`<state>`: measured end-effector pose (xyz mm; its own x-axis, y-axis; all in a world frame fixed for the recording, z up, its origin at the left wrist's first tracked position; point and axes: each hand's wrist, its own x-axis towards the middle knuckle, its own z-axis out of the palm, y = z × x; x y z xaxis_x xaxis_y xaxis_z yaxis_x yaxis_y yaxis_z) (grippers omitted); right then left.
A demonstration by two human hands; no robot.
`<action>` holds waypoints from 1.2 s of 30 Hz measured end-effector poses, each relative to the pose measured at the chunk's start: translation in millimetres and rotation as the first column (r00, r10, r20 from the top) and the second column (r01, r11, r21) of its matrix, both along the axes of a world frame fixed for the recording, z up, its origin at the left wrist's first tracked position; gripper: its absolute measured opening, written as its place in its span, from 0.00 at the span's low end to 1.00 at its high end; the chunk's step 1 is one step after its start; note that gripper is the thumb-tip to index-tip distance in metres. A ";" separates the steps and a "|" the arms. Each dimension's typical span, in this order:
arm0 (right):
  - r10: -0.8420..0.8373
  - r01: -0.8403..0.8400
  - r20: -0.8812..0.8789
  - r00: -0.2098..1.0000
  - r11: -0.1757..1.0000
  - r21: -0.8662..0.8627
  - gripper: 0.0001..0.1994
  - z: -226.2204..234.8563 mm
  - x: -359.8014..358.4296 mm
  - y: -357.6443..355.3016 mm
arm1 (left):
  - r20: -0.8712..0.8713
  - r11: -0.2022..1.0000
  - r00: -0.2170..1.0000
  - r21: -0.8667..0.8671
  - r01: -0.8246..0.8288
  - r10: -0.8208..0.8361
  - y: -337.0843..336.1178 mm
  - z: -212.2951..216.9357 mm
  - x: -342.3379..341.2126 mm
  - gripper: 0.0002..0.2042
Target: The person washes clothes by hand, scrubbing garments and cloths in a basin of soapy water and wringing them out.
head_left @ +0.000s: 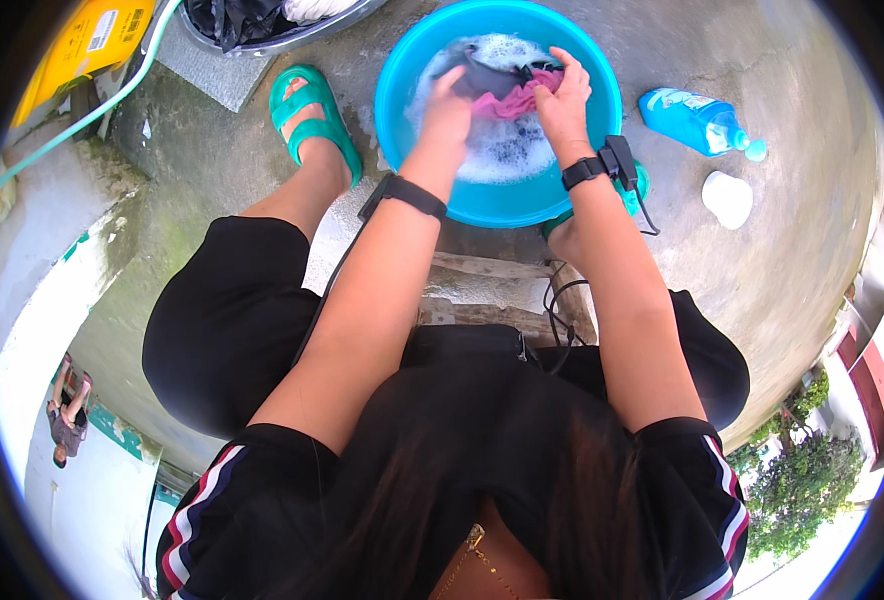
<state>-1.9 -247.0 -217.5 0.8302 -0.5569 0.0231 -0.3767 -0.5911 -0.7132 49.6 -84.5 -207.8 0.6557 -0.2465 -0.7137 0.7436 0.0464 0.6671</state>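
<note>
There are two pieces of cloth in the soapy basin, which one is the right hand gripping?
The pink cloth. The right hand closes on it at the right side of the blue basin, while the grey cloth lies by the left hand.

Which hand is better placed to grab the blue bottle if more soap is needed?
The right hand, probably. The blue bottle lies on the concrete to the right of the basin, while the left hand is farther off, across the suds. Both hands grip the pink cloth.
</note>
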 end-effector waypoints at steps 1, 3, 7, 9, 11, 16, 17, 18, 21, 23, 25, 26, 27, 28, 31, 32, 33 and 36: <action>0.008 -0.008 0.001 1.000 1.000 0.004 0.24 -7.4 0.2 -4.0 | 0.001 1.000 1.000 0.004 -0.008 0.008 4.8 -5.6 -1.1 0.21; -0.052 0.034 -0.187 0.981 0.995 -0.096 0.27 -46.1 -12.1 -17.9 | -0.235 0.995 0.970 0.092 -0.037 0.058 0.3 12.7 0.1 0.31; -0.046 0.093 -0.393 0.918 0.990 0.102 0.18 -79.3 -17.1 13.0 | -0.282 1.000 0.959 -0.003 -0.018 0.017 -12.9 11.9 -10.3 0.34; 0.152 0.137 -0.339 0.928 0.708 0.692 0.14 -12.5 2.0 48.7 | -0.291 0.999 0.956 0.035 -0.025 0.035 2.4 0.1 -6.9 0.32; 0.192 -0.093 -0.119 0.974 0.823 0.561 0.10 2.8 -9.8 66.5 | -0.319 0.982 0.938 -0.080 -0.169 0.135 -2.9 5.9 -3.6 0.24; 0.254 -0.247 0.024 0.967 0.905 0.345 0.11 76.4 -18.5 95.9 | -0.486 0.885 0.871 -0.434 -0.166 -0.075 22.4 -6.4 4.8 0.16; 0.238 -0.236 0.018 0.971 0.942 0.239 0.12 82.2 -16.6 101.6 | -0.500 0.838 0.862 -0.502 -0.214 -0.080 21.9 -11.0 3.1 0.16; 0.186 -0.194 0.058 0.981 0.958 0.210 0.14 86.5 -11.5 106.2 | -0.513 0.783 0.854 -0.565 -0.262 -0.084 23.3 -15.4 1.3 0.18; 0.131 -0.129 -0.004 0.991 0.979 0.161 0.15 74.7 -6.6 93.3 | -0.263 0.926 0.960 -0.330 -0.187 0.100 4.2 6.9 -13.3 0.17; 0.146 -0.143 -0.026 0.989 0.986 0.090 0.14 63.7 -0.3 82.7 | 0.197 0.962 0.957 -0.130 0.239 -0.212 8.7 -17.3 -9.0 0.16; 0.070 -0.066 -0.177 0.982 0.997 0.028 0.14 40.7 -5.1 53.4 | -0.134 0.982 0.976 0.052 0.181 -0.173 -17.5 54.7 -5.1 0.17; 0.080 -0.076 -0.173 0.982 0.997 0.030 0.14 34.9 -0.9 47.8 | -0.237 0.989 0.971 0.138 0.048 -0.014 -20.2 51.4 -3.2 0.17; 0.062 -0.063 -0.131 0.990 0.998 -0.009 0.12 27.4 2.6 40.9 | -0.238 0.989 0.971 0.138 0.042 -0.008 -21.0 45.0 -1.2 0.17; 0.044 -0.048 -0.087 0.995 0.998 -0.047 0.10 20.0 6.1 33.2 | -0.127 0.989 0.992 0.147 0.012 0.007 -21.2 38.7 0.6 0.17; 0.024 -0.012 0.096 0.995 0.991 -0.130 0.10 -4.4 15.6 7.7 | 0.032 0.985 0.991 0.112 -0.133 0.130 -17.1 11.9 -0.8 0.14; -0.022 0.022 0.082 0.996 1.000 0.000 0.16 -9.8 13.1 5.4 | 0.016 0.982 0.993 0.152 -0.116 0.115 -10.6 13.3 -1.7 0.13; 0.018 -0.015 0.036 0.999 0.997 -0.082 0.18 -10.6 12.4 3.5 | 0.006 0.976 0.994 0.188 -0.106 0.107 -0.9 14.6 -0.2 0.12; -0.023 0.009 -0.179 0.984 0.997 -0.077 0.26 -38.5 13.5 0.1 | -0.107 0.984 0.991 0.168 -0.059 0.078 11.8 -14.1 -6.3 0.22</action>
<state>11.6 -246.9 -256.0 0.8157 -0.5725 -0.0831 -0.5045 -0.6337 -0.5864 43.3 -72.7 -221.9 0.5798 -0.0773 -0.8111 0.8134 -0.0033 0.5817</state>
